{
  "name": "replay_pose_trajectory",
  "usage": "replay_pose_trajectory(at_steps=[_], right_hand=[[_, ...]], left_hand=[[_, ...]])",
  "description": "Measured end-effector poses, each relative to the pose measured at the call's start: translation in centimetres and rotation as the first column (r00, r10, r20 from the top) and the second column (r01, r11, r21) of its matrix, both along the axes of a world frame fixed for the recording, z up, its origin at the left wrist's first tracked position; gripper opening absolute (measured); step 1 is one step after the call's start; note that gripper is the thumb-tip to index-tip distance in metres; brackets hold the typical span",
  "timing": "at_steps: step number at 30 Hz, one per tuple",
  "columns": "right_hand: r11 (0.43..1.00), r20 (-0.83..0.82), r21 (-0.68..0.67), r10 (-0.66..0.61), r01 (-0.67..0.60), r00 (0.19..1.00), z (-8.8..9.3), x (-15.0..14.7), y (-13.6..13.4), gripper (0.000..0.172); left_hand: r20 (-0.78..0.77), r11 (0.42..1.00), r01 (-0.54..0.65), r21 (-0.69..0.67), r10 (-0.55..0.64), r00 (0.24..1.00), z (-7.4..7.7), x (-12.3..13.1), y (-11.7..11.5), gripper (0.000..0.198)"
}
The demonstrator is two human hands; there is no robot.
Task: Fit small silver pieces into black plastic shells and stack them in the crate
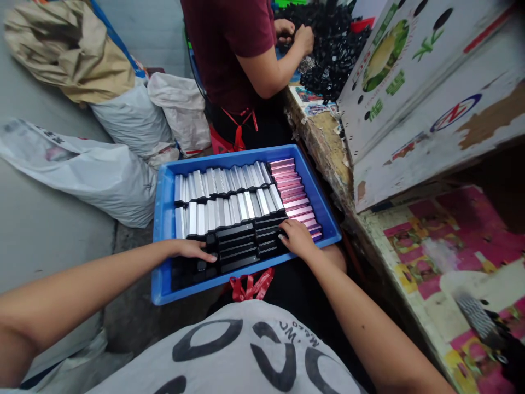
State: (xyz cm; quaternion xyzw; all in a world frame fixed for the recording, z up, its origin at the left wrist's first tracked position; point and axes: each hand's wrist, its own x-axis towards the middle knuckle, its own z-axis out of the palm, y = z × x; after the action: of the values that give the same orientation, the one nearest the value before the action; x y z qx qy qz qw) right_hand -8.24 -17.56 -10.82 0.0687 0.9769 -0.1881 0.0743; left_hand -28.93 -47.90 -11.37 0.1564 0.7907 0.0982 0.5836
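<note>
A blue plastic tray [159,273] is in front of me, packed with ridged metal bars. Silver bars [229,210] lie in two rows, with pink bars [293,191] stacked along the right side. Nearest my body are black bars [238,243] with dark end caps. My left hand [192,249] is at the left end of these black bars, its thumb pressed on them and its other fingers partly hidden. At their right end, my right hand [296,236] has curled fingers gripping them. The undersides of the bars are hidden.
A co-worker in a maroon shirt [233,49] handles small parts beside a heap of black pieces [336,54]. Full white sacks [123,175] stand on the left. On the right are a worn bench edge [324,137] and a printed carton [410,93].
</note>
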Motion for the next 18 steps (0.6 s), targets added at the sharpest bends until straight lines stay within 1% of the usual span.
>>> replay_pose_trajectory(at_steps=[2, 3, 6, 8, 10, 14, 16, 18], right_hand=[[0.988, 0.071, 0.120, 0.089, -0.097, 0.994, -0.5, -1.3, -0.1, 0.027], [0.979, 0.095, 0.154, 0.118, -0.132, 0.988, -0.7, -1.8, -0.3, 0.026], [0.968, 0.113, 0.174, 0.161, -0.179, 0.980, -1.0, -2.6, -0.9, 0.026], [0.961, 0.117, 0.179, 0.193, -0.212, 0.974, -1.1, -2.8, -1.0, 0.030], [0.952, 0.132, 0.182, 0.224, -0.246, 0.966, -1.0, -2.8, -0.9, 0.035], [0.939, 0.178, 0.177, 0.265, -0.296, 0.948, -1.0, -2.8, -0.5, 0.039], [0.931, 0.196, 0.170, 0.289, -0.323, 0.937, -0.8, -2.8, -0.3, 0.038], [0.931, 0.191, 0.152, 0.303, -0.333, 0.934, -0.1, -2.8, -0.2, 0.035]], left_hand=[[0.097, 0.999, 0.034, -0.016, -0.033, 0.995, 0.8, -0.2, 0.2, 0.077], [0.143, 0.999, 0.042, -0.024, -0.038, 0.989, 1.3, -0.3, 0.3, 0.077], [0.221, 1.000, 0.015, -0.022, -0.010, 0.975, 2.5, -0.7, 0.3, 0.076], [0.250, 1.000, -0.026, -0.005, 0.027, 0.968, 2.8, -0.7, 0.3, 0.078], [0.265, 0.998, -0.067, 0.009, 0.062, 0.962, 2.6, -0.6, 0.2, 0.080], [0.266, 0.994, -0.104, -0.014, 0.104, 0.958, 1.2, -0.6, 0.2, 0.085], [0.280, 0.994, -0.107, -0.023, 0.109, 0.954, 0.5, -0.6, 0.2, 0.085], [0.294, 0.993, -0.113, -0.014, 0.112, 0.949, 0.0, -0.5, 0.2, 0.083]])
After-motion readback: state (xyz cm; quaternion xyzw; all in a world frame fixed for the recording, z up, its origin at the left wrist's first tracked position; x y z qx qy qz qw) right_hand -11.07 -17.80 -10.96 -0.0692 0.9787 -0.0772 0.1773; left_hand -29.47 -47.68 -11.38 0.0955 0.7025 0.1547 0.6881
